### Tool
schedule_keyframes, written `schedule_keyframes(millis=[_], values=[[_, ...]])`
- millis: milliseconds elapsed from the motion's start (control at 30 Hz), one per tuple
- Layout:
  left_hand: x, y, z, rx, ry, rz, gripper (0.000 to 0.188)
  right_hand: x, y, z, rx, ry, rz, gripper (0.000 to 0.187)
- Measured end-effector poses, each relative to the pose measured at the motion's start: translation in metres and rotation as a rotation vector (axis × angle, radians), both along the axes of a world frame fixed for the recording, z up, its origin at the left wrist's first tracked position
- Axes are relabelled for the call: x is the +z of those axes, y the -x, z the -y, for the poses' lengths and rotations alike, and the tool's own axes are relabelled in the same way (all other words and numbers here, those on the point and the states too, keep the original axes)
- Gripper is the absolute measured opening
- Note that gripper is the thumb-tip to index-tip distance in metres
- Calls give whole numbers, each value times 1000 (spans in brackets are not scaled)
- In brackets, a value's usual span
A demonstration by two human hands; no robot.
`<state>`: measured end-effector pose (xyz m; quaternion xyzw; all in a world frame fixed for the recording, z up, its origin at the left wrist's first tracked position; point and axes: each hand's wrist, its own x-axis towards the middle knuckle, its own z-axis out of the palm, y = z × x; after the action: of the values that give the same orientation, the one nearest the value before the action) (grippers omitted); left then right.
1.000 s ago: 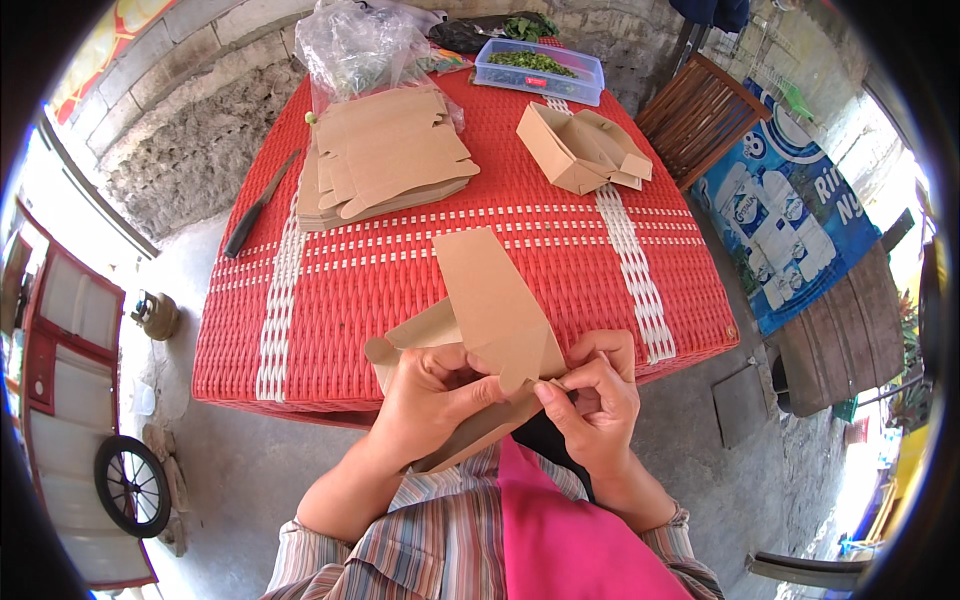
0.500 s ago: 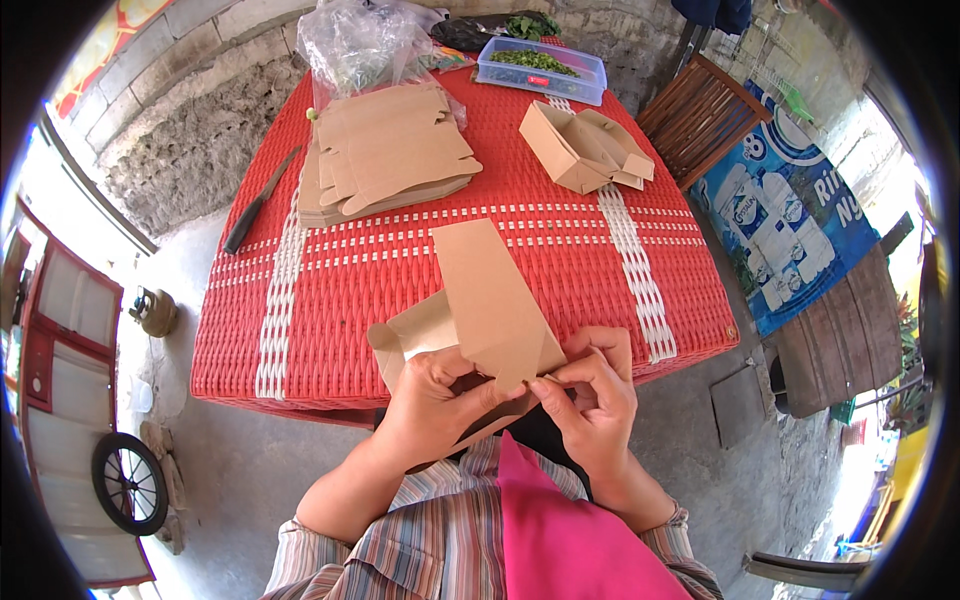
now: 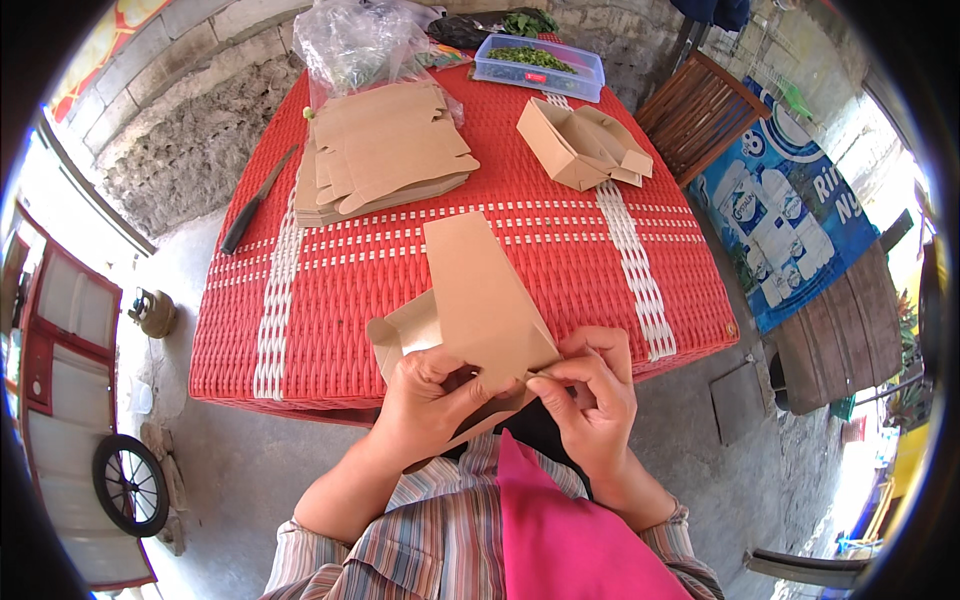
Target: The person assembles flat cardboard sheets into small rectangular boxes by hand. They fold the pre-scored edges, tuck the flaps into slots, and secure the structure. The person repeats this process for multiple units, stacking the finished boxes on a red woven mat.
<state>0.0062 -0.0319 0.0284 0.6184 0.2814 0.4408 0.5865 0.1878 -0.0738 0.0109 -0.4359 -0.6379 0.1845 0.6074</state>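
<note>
A partly folded brown cardboard box (image 3: 480,290) is between my hands at the near edge of the red woven table (image 3: 330,330). One long panel of it stands up and leans away, and its pale inside shows at the left. My left hand (image 3: 430,400) grips the near left side, thumb against the cardboard. With bent fingers, my right hand (image 3: 590,390) pinches the near right corner, where a small tab shows at the fingertips. Beyond lies a stack of flat cardboard box blanks (image 3: 390,150). A folded cardboard box (image 3: 580,145) stands open at the far right.
A black-handled knife (image 3: 255,205) lies at the table's left. Toward the back are a clear plastic bag (image 3: 360,50) and a plastic container (image 3: 540,70) of chopped greens. A wooden chair (image 3: 700,110) stands beyond the right edge. A wheel (image 3: 130,485) is at the lower left.
The raised panel has shifted slightly left. Both hands keep nearly the same place and grip, with small finger movements at the near right corner.
</note>
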Motion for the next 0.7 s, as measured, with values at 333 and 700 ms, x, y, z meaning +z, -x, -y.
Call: schedule_keyframes(millis=[333,700], values=[[0,10,-10,-14,-52,-107,20,12,-14,-9,32,46,126,12],[3,10,-14,-118,60,-162,18,-13,-6,-15,135,88,-230,30]])
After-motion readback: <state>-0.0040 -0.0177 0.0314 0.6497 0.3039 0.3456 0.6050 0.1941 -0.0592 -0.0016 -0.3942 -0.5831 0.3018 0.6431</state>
